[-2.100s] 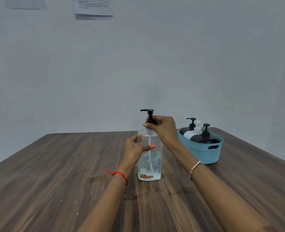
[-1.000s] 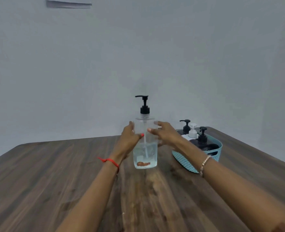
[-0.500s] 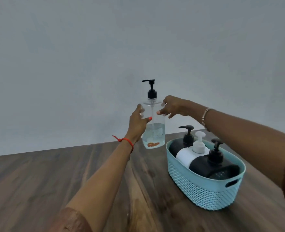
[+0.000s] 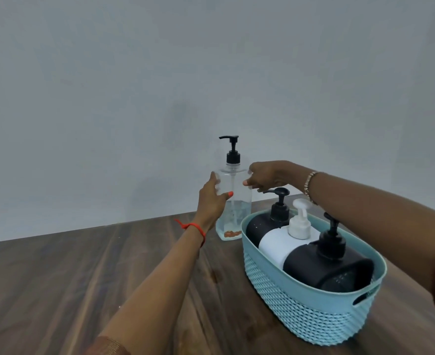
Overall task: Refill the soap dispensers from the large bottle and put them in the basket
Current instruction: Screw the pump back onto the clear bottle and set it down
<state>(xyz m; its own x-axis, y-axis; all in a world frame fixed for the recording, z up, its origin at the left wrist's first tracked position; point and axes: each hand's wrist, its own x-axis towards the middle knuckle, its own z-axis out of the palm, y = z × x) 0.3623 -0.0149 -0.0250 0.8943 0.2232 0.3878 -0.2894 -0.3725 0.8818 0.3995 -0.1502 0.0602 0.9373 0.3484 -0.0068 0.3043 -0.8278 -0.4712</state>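
Observation:
The large clear bottle [image 4: 234, 201] with a black pump stands upright on the wooden table [image 4: 83, 278], near its far edge. It is about a third full of clear liquid. My left hand [image 4: 212, 203] grips its left side, thumb across the front. My right hand [image 4: 265, 176] touches its right shoulder with curled fingers. Just right of the bottle stands the light-blue basket [image 4: 301, 313]. Inside it lie two black dispensers [image 4: 262, 226] [image 4: 324, 267] and a white dispenser [image 4: 280, 242], pumps pointing up.
A plain grey wall [image 4: 211, 73] rises directly behind the table's far edge. Bare wood fills the table's left half and the front.
The bottle came down from the air onto the table behind the basket, both hands still on it. Earlier it was carried from mid-table toward the far edge while my view swung right.

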